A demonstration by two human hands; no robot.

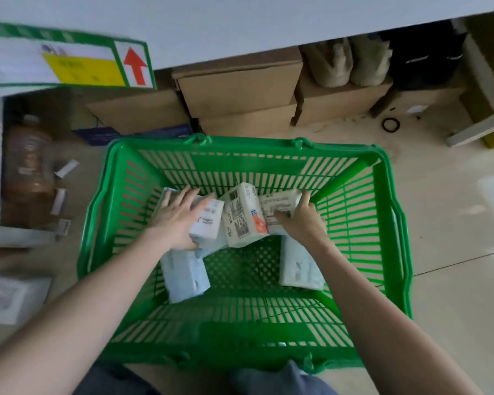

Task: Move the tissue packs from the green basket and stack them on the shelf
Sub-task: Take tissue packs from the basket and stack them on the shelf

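Pale tiled floor [454, 223], with a white shelf board [240, 24] overhanging the far side. Cardboard boxes [240, 89] are stowed on the floor beneath the board; a brown bottle [27, 163] stands at left. The green basket [240, 332] sits on the floor, just before the person's knees. Five tissue packs lie inside. The left hand [177, 220], fingers spread, presses flat on the left tissue pack [208, 220]. The right hand [303, 220] curls round the right tissue pack [280, 209]. The centre pack [241, 215] leans between them. Two more packs [184, 275] lie nearer, well apart.
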